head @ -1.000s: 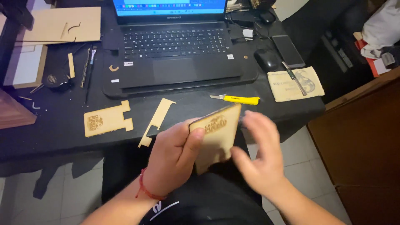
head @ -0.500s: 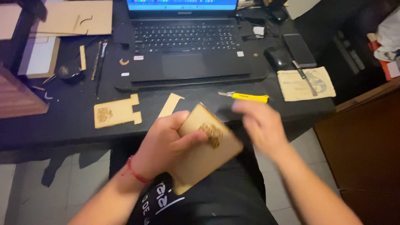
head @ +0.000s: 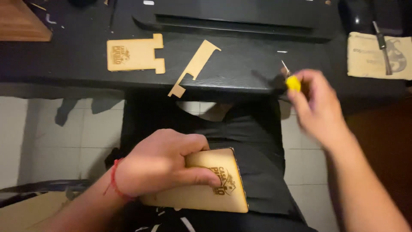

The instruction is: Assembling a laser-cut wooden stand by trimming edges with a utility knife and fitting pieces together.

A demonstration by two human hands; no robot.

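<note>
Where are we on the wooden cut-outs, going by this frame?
Done: two cut pieces lie on the desk. In hand: left hand presses the engraved panel on the lap; right hand grips the yellow craft knife. Left: no cutting on that panel yet.

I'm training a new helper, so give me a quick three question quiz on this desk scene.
1. True or false: the left hand presses a wooden panel against the lap.
2. What colour is the handle of the tool in the right hand?
3. Which lies nearer the desk's front edge: A, the notched wooden plate, or B, the thin wooden strip?

Key: 1 true; 2 yellow; 3 B.
</note>
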